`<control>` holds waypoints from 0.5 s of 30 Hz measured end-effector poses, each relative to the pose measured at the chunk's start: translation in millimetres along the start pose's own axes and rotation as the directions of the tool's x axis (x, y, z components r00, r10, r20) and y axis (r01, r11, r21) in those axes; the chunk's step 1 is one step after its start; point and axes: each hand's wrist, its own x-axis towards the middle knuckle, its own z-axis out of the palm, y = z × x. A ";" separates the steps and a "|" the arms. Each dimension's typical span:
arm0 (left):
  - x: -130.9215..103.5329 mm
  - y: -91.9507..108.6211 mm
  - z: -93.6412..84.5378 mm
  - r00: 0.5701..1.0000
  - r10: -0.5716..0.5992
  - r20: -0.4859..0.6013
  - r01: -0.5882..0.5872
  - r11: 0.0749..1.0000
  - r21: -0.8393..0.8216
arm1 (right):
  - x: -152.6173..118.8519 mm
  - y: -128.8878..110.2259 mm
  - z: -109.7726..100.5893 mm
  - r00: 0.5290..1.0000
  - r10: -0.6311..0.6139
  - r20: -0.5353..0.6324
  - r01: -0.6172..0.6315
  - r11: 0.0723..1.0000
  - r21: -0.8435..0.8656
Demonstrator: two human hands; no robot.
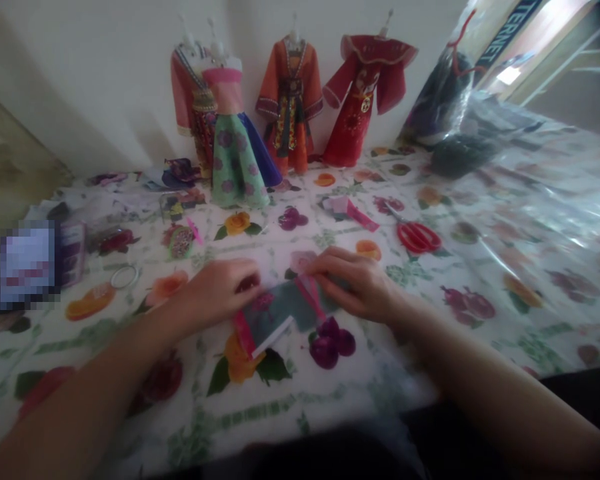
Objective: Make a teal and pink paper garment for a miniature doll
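A small grey-green piece of fabric (277, 308) with a pink edge lies on the flowered tablecloth between my hands. My left hand (225, 288) is at its upper left corner, fingers curled and thumb pressed toward them on the fabric's edge. A narrow pink strip (310, 298) crosses the fabric's right part. My right hand (353, 283) pinches the far end of this strip between thumb and fingertips. Along the fabric's near edge shows a white band (274, 337). The parts under my fingers are hidden.
Red-handled scissors (419, 237) lie right of my hands, near pink scraps (363, 215). Behind stand doll-sized dresses, among them a green skirt (237, 160) and a red gown (353, 127). A ring (125, 275) and a blurred device (27, 263) lie left. Clear plastic (540, 220) covers the right side.
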 end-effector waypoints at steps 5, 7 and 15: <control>-0.6 2.8 -3.2 0.999 -0.001 0.043 0.002 1.000 -0.031 | 1.0 -0.3 0.0 0.999 0.014 0.032 -0.013 1.000 -0.010; -0.6 2.2 -2.8 0.999 -0.001 0.044 0.002 0.999 -0.034 | -0.1 -0.3 0.6 0.998 0.022 0.051 -0.022 1.000 -0.018; 0.8 0.1 -0.6 0.996 0.073 0.044 -0.073 0.997 0.004 | -8.4 8.6 9.5 0.995 0.087 0.048 -0.084 0.994 -0.074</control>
